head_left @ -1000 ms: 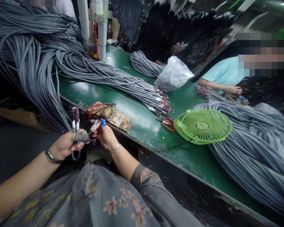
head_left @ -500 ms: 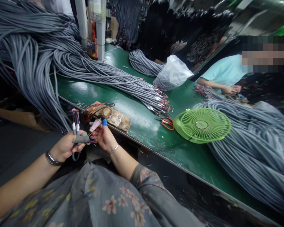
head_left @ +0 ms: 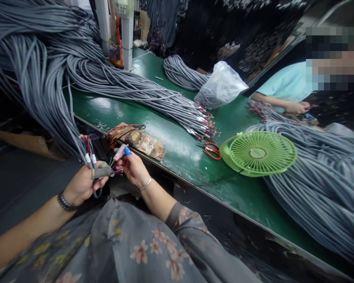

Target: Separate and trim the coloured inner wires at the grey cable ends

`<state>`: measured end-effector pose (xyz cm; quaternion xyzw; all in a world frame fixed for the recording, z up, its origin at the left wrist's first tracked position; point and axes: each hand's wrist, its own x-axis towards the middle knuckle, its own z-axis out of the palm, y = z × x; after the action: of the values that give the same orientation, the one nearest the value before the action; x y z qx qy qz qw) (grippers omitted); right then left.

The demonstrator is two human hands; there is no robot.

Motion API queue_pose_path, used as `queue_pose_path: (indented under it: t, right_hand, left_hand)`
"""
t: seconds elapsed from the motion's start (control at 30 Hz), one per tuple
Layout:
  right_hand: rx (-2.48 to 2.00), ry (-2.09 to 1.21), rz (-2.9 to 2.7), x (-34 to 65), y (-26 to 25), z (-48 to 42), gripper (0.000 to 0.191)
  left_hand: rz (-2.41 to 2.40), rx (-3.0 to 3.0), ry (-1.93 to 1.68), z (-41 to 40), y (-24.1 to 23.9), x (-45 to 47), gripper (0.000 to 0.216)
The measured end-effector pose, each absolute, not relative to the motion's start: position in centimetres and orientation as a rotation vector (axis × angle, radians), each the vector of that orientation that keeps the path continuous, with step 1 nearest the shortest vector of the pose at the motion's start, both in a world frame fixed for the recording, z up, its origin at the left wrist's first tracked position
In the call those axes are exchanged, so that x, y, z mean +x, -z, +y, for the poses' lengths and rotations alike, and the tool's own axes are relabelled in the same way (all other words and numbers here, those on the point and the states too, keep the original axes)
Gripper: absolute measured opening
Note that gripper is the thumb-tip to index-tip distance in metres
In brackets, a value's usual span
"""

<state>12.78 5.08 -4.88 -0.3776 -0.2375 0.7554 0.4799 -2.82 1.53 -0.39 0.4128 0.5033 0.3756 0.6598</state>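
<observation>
My left hand [head_left: 82,184] is closed around grey cables [head_left: 97,192] just in front of the table edge. Two white sleeves [head_left: 90,158] and stripped, coloured wire ends [head_left: 86,142] stick up above it. Grey wrapping covers its thumb. My right hand [head_left: 135,169], with a blue cover on the thumb and a pale wrap on a finger, is pinched at the thin coloured wires [head_left: 117,171] that fan out from the left thumb. Its exact grip is partly hidden by the fingers.
A wooden block [head_left: 146,143] with wires lies at the edge of the green table [head_left: 177,159]. Beyond are a long cable bundle [head_left: 141,91], orange-handled scissors [head_left: 212,151], a green fan [head_left: 258,153] and a plastic bag [head_left: 221,84]. A co-worker [head_left: 286,84] handles wires at right.
The view has shifted slightly, so the table things sit further right. Both hands stay at the wires; the cable ends in my left hand tilt more to the left.
</observation>
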Motion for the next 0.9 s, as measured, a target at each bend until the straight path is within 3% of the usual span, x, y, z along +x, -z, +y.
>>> queue_pose_path:
  t: [0.4, 0.9]
  right_hand:
    - [-0.848, -1.874, -0.591, 13.1, 4.9, 5.3, 0.027]
    - [-0.724, -1.867, -0.662, 11.9, 7.4, 6.4, 0.063]
  left_hand:
    - [1.101, 0.890, -0.838, 1.8, 0.2, -2.6, 0.041]
    - [0.991, 0.769, -0.779, 2.5, 1.3, -3.2, 0.037]
